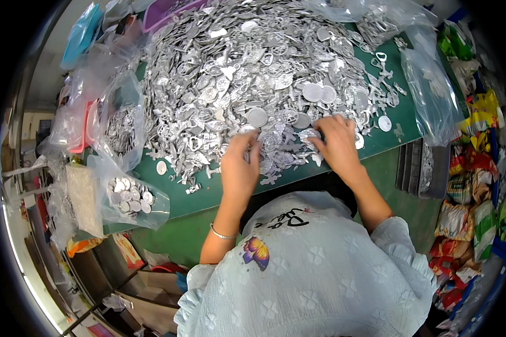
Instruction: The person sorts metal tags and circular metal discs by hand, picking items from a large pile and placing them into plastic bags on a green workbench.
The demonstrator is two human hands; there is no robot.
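A large heap of silver-grey metal pieces (208, 73) covers much of the green table (191, 199). Flat discs, crosses and openwork charms are among them. My left hand (242, 160) is at the heap's near edge, its fingers curled and closed at the pieces; anything they hold is too small to name. To the right, my right hand (339, 146) reaches into the same edge, thumb and forefinger closing round a small shiny metal piece (309, 135). Between the hands lie more small charms (278, 151). A round disc (257, 117) rests just beyond my left fingertips.
Left of the heap are a clear bag of metal pieces (123, 132) and another bag of discs (132, 196). A purple bin (166, 14) stands at the back. Clear plastic (433, 98) drapes over the right edge. Dark crates (421, 168) stand below, beside colourful sacks (458, 222).
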